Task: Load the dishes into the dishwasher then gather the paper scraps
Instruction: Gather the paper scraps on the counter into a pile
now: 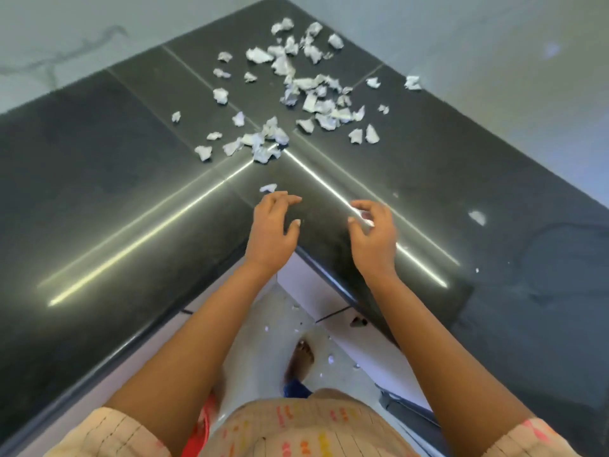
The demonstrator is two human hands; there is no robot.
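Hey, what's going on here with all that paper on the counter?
A person stands at the inner corner of a dark counter strewn with torn paper scraps, mostly toward the back. The right hand pinches a small white scrap, while the left hand reaches with loosely curled fingers toward a lone scrap just ahead. A few bits lie on the floor too.

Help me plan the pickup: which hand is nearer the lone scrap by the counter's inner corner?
Left. The left hand has fingertips just short of the lone scrap; the right hand is farther right.
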